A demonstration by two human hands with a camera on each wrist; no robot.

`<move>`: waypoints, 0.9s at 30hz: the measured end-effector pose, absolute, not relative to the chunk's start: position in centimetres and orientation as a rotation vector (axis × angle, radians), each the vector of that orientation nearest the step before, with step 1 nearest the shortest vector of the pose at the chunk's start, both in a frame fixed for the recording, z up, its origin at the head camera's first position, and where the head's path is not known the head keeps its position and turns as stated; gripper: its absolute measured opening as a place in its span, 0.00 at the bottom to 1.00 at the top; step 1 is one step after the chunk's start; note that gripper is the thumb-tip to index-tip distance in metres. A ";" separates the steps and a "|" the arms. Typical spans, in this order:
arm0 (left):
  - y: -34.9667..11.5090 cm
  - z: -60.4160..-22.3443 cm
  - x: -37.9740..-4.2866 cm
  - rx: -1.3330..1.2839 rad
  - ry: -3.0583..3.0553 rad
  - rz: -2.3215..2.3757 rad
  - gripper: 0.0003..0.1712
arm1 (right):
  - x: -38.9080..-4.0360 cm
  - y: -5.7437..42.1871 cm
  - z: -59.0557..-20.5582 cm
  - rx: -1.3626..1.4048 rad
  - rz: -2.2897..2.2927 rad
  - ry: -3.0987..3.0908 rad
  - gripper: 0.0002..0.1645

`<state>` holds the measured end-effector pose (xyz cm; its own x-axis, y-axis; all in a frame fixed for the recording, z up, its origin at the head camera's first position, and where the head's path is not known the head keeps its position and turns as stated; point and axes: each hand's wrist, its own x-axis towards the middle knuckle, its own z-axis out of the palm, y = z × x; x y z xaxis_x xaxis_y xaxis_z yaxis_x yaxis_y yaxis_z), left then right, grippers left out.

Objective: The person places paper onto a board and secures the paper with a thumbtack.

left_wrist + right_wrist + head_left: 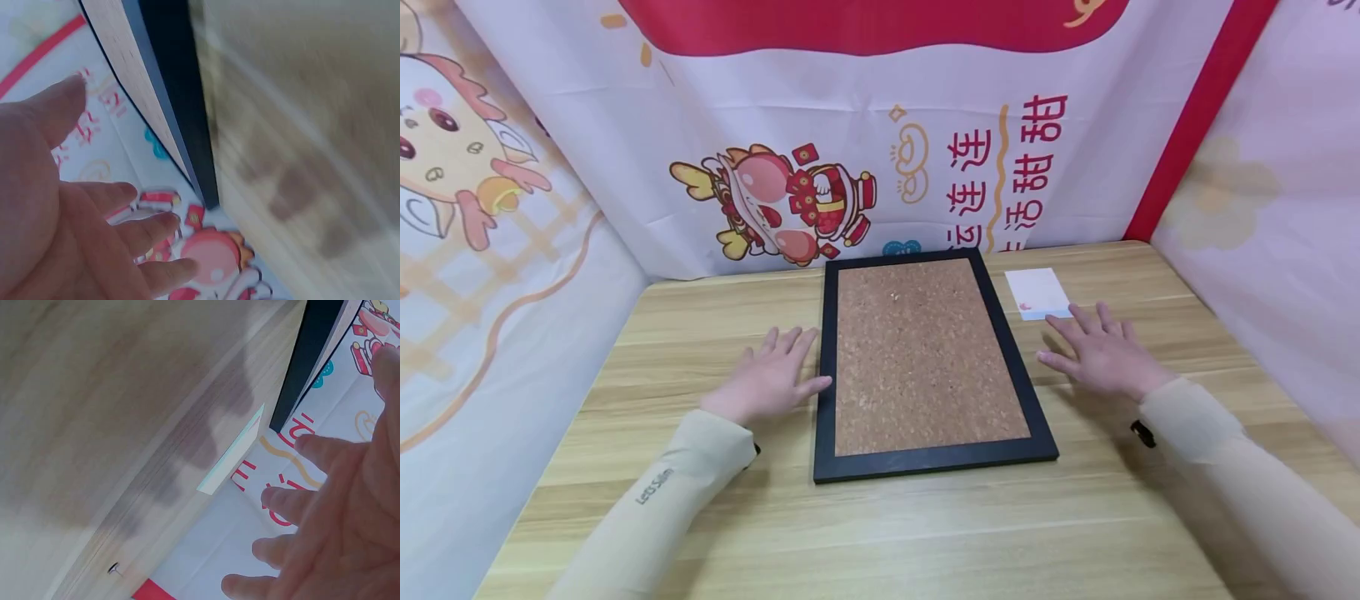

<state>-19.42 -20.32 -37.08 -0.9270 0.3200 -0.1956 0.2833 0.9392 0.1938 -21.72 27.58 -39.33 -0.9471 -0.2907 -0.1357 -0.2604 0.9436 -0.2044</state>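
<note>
A cork board [925,358] in a black frame [828,358] lies flat on the wooden table. My left hand [767,379] hovers beside the frame's left side, fingers spread and holding nothing. To the right of the board is my right hand [1101,358], its fingers also spread and nothing in them. Just beyond the right fingertips lies a white sheet of note paper [1037,292] with a small red print in one corner. In the right wrist view a tiny tack [114,569] with a dark head rests on the table.
The wooden table [925,542] meets a printed cloth backdrop [820,92] behind the board. More cloth hangs along the left side [490,292] and the right side [1270,208]. The frame's far edge reaches close to the back cloth.
</note>
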 end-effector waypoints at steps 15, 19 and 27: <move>-19.0 -38.2 -18.6 0.156 2.695 0.576 0.45 | -28.8 29.5 -38.4 -0.211 -0.573 2.920 0.27; -18.7 -38.5 -19.1 0.114 2.656 0.621 0.43 | -31.1 29.9 -38.6 -0.159 -0.553 2.931 0.21; -17.9 -39.5 -19.7 0.114 2.533 0.812 0.21 | -34.1 29.2 -38.7 0.005 -0.446 2.873 0.24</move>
